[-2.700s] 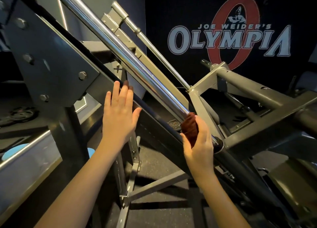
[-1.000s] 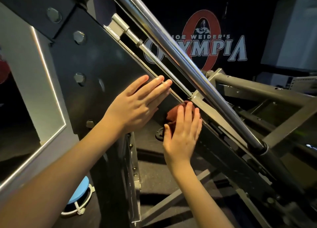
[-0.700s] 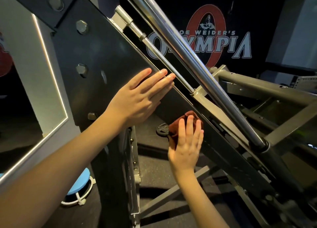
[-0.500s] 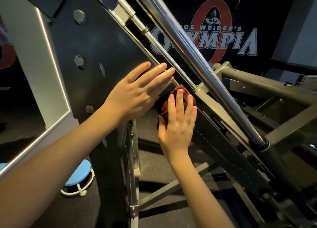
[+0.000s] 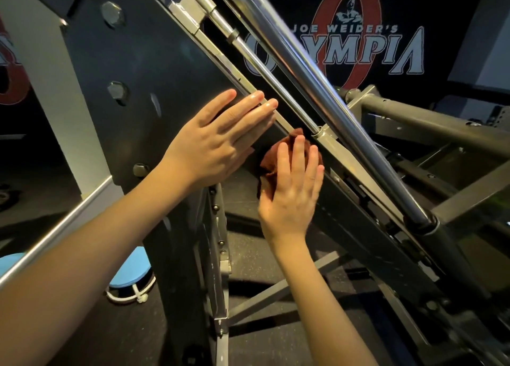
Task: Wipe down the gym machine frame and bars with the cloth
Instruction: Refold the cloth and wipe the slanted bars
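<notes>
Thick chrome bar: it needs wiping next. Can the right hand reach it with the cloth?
Probably yes: the right hand presses the cloth on the frame just below the thick chrome bar; only the thin rod lies between.

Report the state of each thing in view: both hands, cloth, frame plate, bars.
left hand, flat, fingers straight, resting on the frame plate.
right hand, fingers straight, pressing the cloth onto the frame.
cloth, bunched, under the right hand's fingers.
frame plate, dark, bolted, slanted edge.
thick chrome bar, slanted, neither hand on it.
thin rod, slanted, lower end just above the cloth.
</notes>
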`<state>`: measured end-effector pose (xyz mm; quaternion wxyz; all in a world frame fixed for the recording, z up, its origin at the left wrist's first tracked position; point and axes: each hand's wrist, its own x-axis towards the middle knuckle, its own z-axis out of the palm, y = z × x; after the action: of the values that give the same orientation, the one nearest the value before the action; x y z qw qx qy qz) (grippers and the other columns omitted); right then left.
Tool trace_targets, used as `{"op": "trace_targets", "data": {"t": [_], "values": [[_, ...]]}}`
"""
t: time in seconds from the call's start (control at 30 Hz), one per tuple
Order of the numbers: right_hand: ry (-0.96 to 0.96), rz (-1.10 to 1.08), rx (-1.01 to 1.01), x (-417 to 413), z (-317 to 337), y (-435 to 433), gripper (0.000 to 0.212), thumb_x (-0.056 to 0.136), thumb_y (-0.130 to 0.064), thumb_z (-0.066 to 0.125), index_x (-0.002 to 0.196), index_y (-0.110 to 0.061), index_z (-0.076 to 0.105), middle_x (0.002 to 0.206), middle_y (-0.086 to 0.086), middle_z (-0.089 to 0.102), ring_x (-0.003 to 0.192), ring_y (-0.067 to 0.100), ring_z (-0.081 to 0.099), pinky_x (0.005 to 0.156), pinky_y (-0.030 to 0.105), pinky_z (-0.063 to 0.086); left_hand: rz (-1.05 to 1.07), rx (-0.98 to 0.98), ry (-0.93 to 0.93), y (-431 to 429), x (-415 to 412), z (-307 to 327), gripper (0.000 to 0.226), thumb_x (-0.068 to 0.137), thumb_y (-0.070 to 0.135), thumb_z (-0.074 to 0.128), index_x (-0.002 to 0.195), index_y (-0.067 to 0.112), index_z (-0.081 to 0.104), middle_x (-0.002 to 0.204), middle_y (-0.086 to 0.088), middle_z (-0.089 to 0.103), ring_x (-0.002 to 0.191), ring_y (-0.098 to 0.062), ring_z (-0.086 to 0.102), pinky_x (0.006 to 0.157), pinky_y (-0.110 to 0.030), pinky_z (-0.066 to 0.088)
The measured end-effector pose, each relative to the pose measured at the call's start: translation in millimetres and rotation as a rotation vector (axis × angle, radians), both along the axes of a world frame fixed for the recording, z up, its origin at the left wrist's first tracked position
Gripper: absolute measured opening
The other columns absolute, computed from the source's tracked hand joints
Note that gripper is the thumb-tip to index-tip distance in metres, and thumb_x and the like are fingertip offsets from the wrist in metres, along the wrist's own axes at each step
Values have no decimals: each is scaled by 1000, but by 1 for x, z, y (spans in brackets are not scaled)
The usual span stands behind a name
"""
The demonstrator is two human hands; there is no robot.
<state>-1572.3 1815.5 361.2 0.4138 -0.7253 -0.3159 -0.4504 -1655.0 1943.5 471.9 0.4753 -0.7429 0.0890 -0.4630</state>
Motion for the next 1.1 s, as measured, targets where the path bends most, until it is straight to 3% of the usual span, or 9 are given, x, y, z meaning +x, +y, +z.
{"op": "trace_targets", "data": {"t": [0.13,0.23,0.37,0.47,0.63,0.73,0.87,0.97,1.1], "values": [[295,-42,81,18,-61,-44,68,89,-32,40,151,-23,13,160,-4,5,148,20,-2,119,54,9,35,-1,7,-1,-1,0,55,105,32,33,153,8,25,158,-10,21,146,-27,18,118,-42,11],[458,-61,218,9,-50,-33,65,93,-36,34,152,-21,13,160,-1,4,148,22,-3,117,59,13,38,-16,4,-4,-1,-1,57,104,33,34,153,8,25,158,-10,19,146,-27,17,118,-43,11],[188,14,78,-11,-2,2,66,90,-35,39,149,-16,18,158,8,13,146,31,5,121,38,-6,26,-25,17,-4,-1,-1,58,103,34,36,154,8,23,159,-11,21,147,-28,17,119,-44,11],[94,35,-30,4,-15,-13,70,86,-32,42,149,-16,17,158,7,12,147,28,3,120,36,-8,21,-33,25,-3,-1,-1,57,104,34,35,154,8,23,159,-11,23,147,-28,18,119,-44,9],[491,-42,199,26,-82,-56,66,93,-37,34,152,-29,4,161,-2,1,149,20,-4,117,59,13,40,-25,13,-6,-4,-1,57,104,35,35,153,8,27,158,-12,27,146,-28,21,119,-43,8],[665,-27,403,9,-61,-39,61,96,-36,31,150,-27,3,159,-6,-3,148,22,-4,118,59,12,58,-42,25,-8,-3,0,58,104,37,33,153,8,25,159,-11,24,147,-28,19,119,-43,8],[450,69,215,-18,-24,-4,66,95,-38,32,153,-24,4,160,-7,-6,147,14,-16,119,34,-12,51,-63,23,-10,-1,-2,59,103,38,35,153,8,26,158,-13,26,147,-28,19,119,-44,9],[286,62,112,-1,-38,-12,70,91,-35,38,152,-19,8,160,0,4,148,14,-13,119,31,-12,27,-71,24,-8,0,-3,58,103,37,37,152,8,29,157,-13,30,146,-28,22,119,-44,11],[629,9,326,20,-83,-52,64,96,-36,35,151,-32,2,157,-15,-12,148,17,-9,120,49,5,15,-88,28,-9,-2,-4,57,104,36,37,152,7,28,157,-14,30,146,-29,21,119,-45,11]]}}
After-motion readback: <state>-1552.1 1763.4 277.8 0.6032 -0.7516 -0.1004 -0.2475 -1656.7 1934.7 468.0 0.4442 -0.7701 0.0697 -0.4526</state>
